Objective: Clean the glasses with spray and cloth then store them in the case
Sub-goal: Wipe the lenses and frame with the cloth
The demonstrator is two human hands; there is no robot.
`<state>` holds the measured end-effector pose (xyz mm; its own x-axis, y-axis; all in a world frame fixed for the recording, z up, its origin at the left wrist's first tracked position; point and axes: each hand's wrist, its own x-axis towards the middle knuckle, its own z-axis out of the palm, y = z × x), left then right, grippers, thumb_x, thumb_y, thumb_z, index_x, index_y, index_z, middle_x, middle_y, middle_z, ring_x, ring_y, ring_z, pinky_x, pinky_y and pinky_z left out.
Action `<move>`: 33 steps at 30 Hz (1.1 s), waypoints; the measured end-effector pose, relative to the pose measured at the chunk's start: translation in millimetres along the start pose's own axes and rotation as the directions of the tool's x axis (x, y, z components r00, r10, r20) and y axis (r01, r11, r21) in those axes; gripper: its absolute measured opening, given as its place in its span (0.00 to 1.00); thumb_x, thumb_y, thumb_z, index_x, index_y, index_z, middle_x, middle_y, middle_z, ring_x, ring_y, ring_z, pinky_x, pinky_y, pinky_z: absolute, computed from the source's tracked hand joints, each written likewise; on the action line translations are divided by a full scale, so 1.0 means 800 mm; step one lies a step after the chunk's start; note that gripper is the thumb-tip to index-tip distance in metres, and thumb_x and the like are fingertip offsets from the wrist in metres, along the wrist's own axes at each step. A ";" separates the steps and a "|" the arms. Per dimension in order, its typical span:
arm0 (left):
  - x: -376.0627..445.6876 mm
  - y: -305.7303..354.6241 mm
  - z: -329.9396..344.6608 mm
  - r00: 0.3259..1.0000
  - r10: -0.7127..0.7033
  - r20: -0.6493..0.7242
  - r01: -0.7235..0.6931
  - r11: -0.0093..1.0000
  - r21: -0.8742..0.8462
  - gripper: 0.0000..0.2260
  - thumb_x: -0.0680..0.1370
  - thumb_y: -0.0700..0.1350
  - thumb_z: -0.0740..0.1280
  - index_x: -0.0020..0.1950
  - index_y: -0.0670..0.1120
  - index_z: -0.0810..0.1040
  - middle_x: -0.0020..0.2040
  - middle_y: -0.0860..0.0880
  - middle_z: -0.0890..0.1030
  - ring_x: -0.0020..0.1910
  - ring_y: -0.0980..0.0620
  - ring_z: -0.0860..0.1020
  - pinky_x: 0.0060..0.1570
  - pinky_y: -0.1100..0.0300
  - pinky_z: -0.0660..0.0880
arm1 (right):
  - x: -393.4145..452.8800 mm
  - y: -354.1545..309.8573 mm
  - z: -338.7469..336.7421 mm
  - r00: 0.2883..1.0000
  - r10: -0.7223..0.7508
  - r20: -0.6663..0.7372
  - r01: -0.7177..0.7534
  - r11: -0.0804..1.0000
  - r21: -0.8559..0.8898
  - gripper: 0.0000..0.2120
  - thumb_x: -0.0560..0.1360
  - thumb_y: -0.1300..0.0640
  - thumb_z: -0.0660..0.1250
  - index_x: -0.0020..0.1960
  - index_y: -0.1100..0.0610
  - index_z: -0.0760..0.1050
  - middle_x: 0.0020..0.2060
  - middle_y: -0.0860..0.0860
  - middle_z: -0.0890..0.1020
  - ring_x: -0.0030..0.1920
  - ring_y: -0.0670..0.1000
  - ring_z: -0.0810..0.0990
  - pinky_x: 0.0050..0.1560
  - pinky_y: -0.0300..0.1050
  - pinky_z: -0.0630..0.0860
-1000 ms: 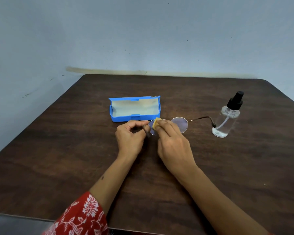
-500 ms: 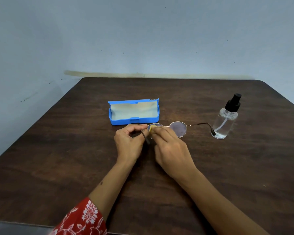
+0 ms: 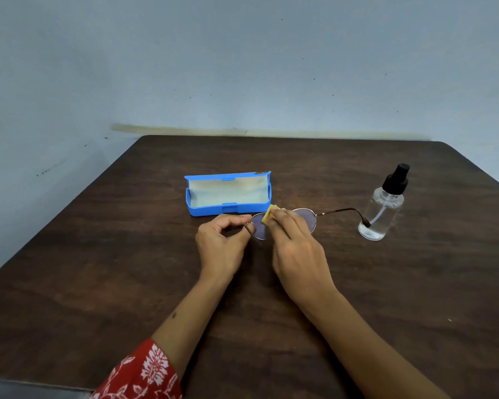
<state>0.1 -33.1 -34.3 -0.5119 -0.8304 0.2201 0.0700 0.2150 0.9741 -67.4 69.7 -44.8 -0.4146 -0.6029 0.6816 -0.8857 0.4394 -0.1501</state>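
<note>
Right hand (image 3: pixel 297 249) has slid cloth (image 3: pixel 267 218) up glasses (image 3: pixel 308 218).

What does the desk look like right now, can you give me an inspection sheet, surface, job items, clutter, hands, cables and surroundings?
Surface: dark wooden table, a few pale specks.
Job's things: glasses held above the table, one temple reaching toward the spray bottle, which stands upright at right; yellow cloth on one lens; blue case open, nothing seen inside.
Clutter: nothing seen.
Hands: left hand pinches the frame by the hinge; right hand pinches the cloth onto the lens.
Cables: nothing seen.
Surroundings: pale blue wall with small marks.
</note>
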 end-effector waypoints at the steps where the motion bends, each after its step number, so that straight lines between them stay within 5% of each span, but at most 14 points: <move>1: 0.001 0.000 0.001 1.000 -0.001 -0.003 0.001 1.000 0.000 0.07 0.67 0.35 0.75 0.43 0.44 0.84 0.40 0.47 0.85 0.43 0.51 0.83 0.49 0.55 0.80 | 0.000 0.000 0.000 1.000 -0.003 0.000 0.003 1.000 0.007 0.19 0.70 0.66 0.54 0.54 0.67 0.79 0.52 0.59 0.82 0.54 0.56 0.80 0.56 0.41 0.72; 14: 0.002 0.000 0.003 1.000 -0.005 -0.024 0.005 1.000 -0.010 0.07 0.67 0.37 0.76 0.40 0.49 0.84 0.39 0.50 0.84 0.42 0.52 0.83 0.50 0.51 0.80 | -0.001 -0.007 0.000 0.996 -0.084 -0.033 0.085 0.995 0.050 0.18 0.70 0.64 0.54 0.51 0.65 0.81 0.48 0.56 0.83 0.50 0.55 0.81 0.55 0.41 0.70; 28: 0.000 0.002 0.003 1.000 -0.020 -0.017 0.020 1.000 0.009 0.07 0.68 0.36 0.75 0.44 0.45 0.84 0.40 0.48 0.84 0.43 0.52 0.83 0.51 0.52 0.80 | 0.001 -0.001 0.000 1.000 0.010 -0.006 -0.010 1.000 -0.003 0.19 0.70 0.67 0.54 0.54 0.67 0.79 0.52 0.59 0.81 0.54 0.57 0.80 0.56 0.41 0.72; 33: 0.001 0.000 0.002 1.000 0.005 -0.015 -0.004 1.000 0.008 0.06 0.68 0.38 0.76 0.41 0.47 0.84 0.40 0.51 0.84 0.42 0.53 0.83 0.50 0.54 0.80 | -0.001 -0.006 0.000 0.993 -0.116 -0.035 0.116 0.993 0.009 0.18 0.71 0.66 0.55 0.52 0.67 0.80 0.49 0.58 0.82 0.52 0.57 0.81 0.58 0.44 0.71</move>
<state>-1.8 -32.6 -33.9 -0.4989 -0.8368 0.2253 0.0654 0.2229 0.9726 -62.9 67.9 -44.7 -0.3015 -0.6260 0.7191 -0.9298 0.3601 -0.0764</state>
